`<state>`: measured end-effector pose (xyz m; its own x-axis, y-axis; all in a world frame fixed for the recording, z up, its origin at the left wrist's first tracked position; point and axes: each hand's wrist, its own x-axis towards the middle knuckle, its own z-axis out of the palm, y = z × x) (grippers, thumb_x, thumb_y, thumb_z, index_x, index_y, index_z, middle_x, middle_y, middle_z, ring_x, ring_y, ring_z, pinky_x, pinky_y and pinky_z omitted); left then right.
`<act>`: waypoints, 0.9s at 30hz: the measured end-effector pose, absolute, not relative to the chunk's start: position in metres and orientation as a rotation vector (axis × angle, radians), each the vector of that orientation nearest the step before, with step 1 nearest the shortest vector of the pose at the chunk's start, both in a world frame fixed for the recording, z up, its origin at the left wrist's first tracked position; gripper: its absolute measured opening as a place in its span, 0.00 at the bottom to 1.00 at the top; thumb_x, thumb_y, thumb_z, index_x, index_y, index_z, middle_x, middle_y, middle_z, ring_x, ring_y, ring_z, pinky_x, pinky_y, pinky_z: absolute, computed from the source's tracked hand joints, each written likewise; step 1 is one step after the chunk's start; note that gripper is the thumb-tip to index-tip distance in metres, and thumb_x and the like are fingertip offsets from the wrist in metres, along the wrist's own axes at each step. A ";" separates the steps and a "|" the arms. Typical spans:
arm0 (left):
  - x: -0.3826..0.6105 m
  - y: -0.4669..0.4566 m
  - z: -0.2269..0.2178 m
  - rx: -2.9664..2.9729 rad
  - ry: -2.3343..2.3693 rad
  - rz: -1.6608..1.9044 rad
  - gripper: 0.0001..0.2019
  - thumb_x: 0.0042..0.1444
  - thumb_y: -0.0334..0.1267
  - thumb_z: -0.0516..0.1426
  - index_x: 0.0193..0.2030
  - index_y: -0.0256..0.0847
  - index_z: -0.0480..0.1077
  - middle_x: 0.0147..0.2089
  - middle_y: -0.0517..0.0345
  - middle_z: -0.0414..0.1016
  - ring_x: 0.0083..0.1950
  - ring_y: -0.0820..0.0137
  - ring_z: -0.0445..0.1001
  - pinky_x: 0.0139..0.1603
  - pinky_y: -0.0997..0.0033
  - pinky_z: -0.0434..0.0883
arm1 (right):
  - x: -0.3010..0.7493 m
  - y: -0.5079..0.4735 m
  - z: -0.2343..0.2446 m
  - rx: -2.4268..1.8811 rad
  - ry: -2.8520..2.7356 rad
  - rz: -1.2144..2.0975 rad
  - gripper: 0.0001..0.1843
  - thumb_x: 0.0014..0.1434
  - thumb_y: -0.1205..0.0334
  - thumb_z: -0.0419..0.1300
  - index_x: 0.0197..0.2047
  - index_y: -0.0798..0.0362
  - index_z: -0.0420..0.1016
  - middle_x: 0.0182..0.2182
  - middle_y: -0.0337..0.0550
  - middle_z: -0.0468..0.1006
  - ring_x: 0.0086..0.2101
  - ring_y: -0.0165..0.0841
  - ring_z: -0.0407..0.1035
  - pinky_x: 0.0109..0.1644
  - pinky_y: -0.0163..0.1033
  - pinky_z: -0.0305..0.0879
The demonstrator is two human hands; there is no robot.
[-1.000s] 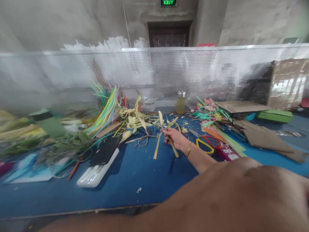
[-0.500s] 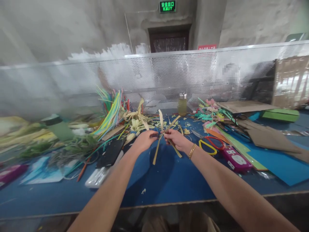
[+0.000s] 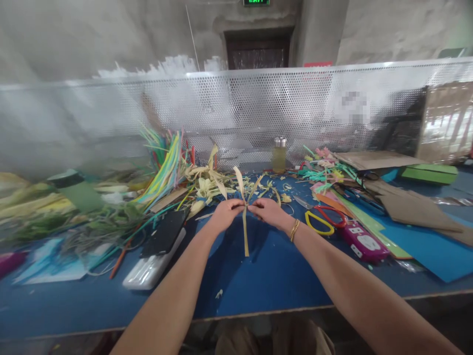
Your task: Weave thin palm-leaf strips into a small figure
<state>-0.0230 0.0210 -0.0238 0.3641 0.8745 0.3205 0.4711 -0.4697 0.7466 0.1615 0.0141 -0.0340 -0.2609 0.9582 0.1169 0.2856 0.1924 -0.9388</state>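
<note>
Left hand (image 3: 225,213) and right hand (image 3: 268,212) each pinch the leaf strips (image 3: 245,224) at the crossing, over the middle of the blue table (image 3: 266,281). One tail hangs toward the near edge and the tips fan upward. Jar (image 3: 279,157) at the far edge: metal cap on, yellowish fill. Green bottle (image 3: 77,193) near the left edge: capped, contents unreadable.

Pale straw-yellow leaf strips (image 3: 245,217) lie against a deep blue table (image 3: 258,286). At three o'clock from them are a gold bracelet (image 3: 294,230), scissors (image 3: 325,220) with one yellow and one red handle, and a magenta box (image 3: 364,244) with white patches. At twelve o'clock, a silver-white panel (image 3: 258,108) is dotted with holes.
</note>
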 end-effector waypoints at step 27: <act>-0.008 0.011 -0.030 1.196 0.854 0.981 0.12 0.42 0.38 0.66 0.26 0.37 0.68 0.23 0.63 0.67 0.23 0.76 0.65 0.28 0.74 0.62 | 0.156 0.018 -0.035 -0.997 -1.812 0.895 0.03 0.51 0.64 0.56 0.28 0.53 0.67 0.25 0.34 0.69 0.28 0.27 0.61 0.34 0.33 0.56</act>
